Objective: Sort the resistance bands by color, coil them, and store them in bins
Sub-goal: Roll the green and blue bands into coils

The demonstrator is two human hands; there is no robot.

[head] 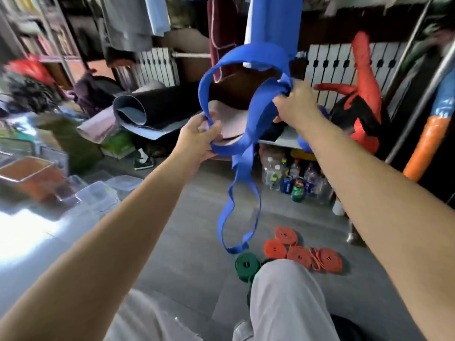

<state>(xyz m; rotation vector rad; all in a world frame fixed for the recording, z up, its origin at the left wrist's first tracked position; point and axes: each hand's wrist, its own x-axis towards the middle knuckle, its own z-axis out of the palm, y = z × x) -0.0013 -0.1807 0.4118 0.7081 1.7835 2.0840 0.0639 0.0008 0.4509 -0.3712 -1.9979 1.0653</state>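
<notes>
While hanging in air over floor, pinched at lower bend of blue band (247, 168) by left grip (202, 137), fingers curled; looped up and over to right grip (293, 99), clenched on bunched part, higher. Dangles straight down between grips, nearer left; probably calls for gathering tail upward to coil.

A band (242, 168) hangs between the left hand (202, 139) and the right hand (295, 102), its loop ending just above the floor (197, 242). Below it, coiled bands (299, 254) lie beside a knee (283, 274). Bins (98, 193) stand at left, bottles (295, 183) behind at right.
</notes>
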